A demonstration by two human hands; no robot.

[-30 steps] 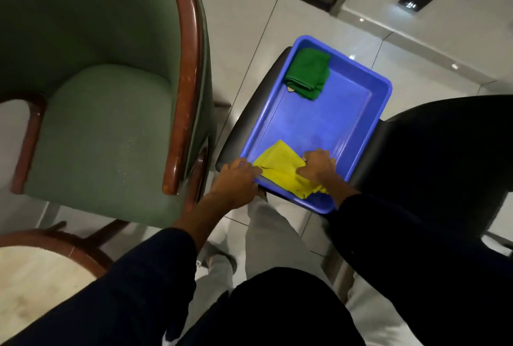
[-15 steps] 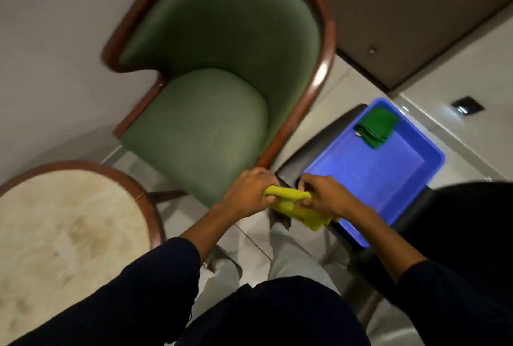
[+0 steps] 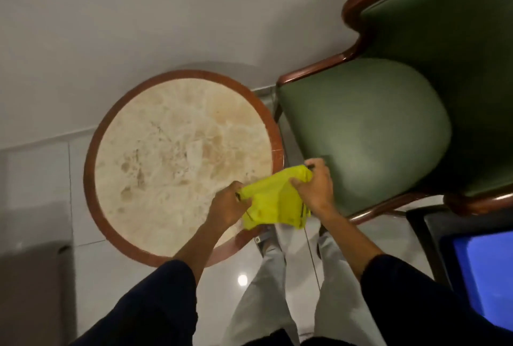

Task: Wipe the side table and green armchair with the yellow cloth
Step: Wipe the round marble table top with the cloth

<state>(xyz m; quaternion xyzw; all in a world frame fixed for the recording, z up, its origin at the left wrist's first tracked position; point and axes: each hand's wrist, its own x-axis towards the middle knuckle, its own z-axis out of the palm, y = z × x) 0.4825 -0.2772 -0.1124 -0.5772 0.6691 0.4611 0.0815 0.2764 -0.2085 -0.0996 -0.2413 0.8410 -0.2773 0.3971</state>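
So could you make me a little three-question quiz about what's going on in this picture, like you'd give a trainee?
1. True or false: the yellow cloth lies flat on the side table.
2. Which hands grip the cloth? A) left hand only B) right hand only C) both
3. Fill in: the green armchair stands to the ____ of the table in the head view.

Key: 1 false, it is held up between the hands, over the table's edge; 2 C; 3 right.
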